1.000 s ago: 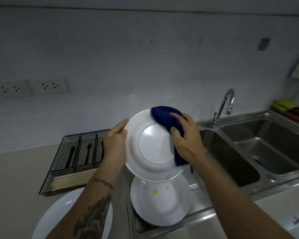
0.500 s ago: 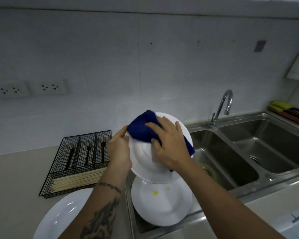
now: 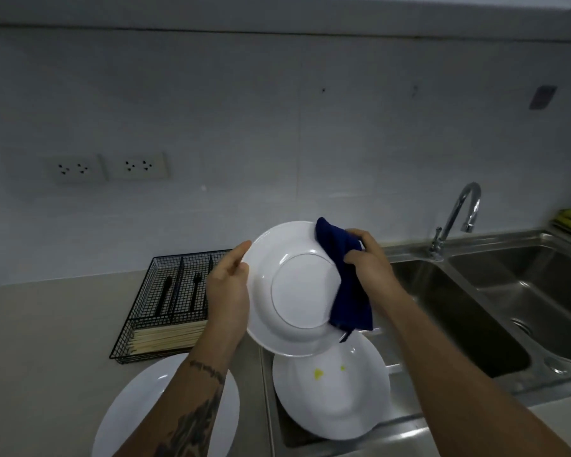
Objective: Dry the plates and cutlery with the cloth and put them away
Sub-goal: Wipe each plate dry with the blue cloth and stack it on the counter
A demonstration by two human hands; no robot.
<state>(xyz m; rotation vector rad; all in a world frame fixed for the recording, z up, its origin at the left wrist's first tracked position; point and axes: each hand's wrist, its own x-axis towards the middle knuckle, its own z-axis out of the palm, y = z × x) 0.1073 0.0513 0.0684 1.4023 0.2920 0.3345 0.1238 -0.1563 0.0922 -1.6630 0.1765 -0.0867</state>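
The left hand [image 3: 226, 291] is gripping the left rim of a round white ceramic plate [image 3: 297, 288], held tilted with its underside toward the camera above the steel sink [image 3: 495, 291]. The right hand [image 3: 370, 262] is clamping a dark blue cloth [image 3: 346, 285] against the plate's right rim. A second white plate with yellow specks [image 3: 333, 390] is lying below, a third white plate [image 3: 139, 400] is resting on the beige surface [image 3: 47, 341] beside a black wire cutlery basket [image 3: 175, 301]; no writing is legible.

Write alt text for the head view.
A left hand holds a round white plate by its rim while the right hand grips a dark blue cloth against it, above a steel sink.
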